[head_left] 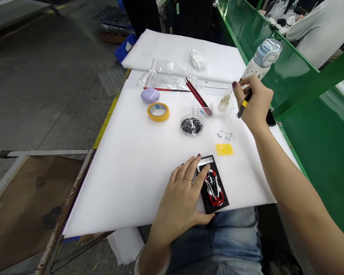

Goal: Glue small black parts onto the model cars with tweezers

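Note:
My left hand (179,194) lies spread over the left edge of a black base (210,208); its fingers reach the upper end and the thumb the lower corner. On this base sits a red, white and black model car (214,187). My right hand (253,101) is raised at the right, closed round a black pen-like tool (244,104) with a yellow band. A thin needle-like tip (231,93) also shows at my thumb and index finger, pointing at a small translucent bottle (224,102). Whether tip and tool are one piece, I cannot tell.
Near the middle are a clear dish (192,125) of black bits, a yellow sticky piece (224,149), yellow tape (158,112) and a purple egg-shaped thing (150,95). Red-and-black tweezers (198,97) lean behind the dish. A water bottle (262,59) stands by the green partition (301,88).

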A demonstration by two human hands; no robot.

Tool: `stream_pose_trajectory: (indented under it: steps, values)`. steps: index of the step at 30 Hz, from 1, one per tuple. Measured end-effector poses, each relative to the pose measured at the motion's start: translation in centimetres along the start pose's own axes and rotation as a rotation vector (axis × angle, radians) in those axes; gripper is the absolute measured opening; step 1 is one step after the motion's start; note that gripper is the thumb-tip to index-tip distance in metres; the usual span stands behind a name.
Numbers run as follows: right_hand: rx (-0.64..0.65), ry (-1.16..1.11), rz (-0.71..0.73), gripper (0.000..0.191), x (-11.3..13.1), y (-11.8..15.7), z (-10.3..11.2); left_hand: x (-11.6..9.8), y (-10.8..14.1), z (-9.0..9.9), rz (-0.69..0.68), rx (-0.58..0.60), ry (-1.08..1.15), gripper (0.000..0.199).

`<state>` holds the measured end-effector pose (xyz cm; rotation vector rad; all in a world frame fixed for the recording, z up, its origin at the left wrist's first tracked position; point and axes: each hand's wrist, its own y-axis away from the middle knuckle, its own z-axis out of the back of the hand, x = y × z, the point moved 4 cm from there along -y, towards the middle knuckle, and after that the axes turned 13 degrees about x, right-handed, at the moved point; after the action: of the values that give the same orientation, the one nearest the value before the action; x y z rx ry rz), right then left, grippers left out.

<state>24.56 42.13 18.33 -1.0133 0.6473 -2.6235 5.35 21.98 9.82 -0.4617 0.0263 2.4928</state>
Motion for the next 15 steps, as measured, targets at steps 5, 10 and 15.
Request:
stream_pose_trajectory:
  steps: [5, 10, 15]
  values:
    - [-0.165, -0.349, 0.008, 0.061, -0.2, 3.4, 2.6, -0.1, 0.0, 0.3, -0.008, -0.021, 0.040, 0.121]
    - [-0.034, -0.399, -0.069, 0.037, -2.7, 6.4, 4.4, 0.2, 0.2, 0.5, 0.019, -0.052, 0.179, 0.109]
    - [0.328, -0.582, -0.240, 0.037, -5.4, 7.7, 3.0, 0.1, 0.3, 0.4, 0.011, -0.054, 0.139, 0.109]
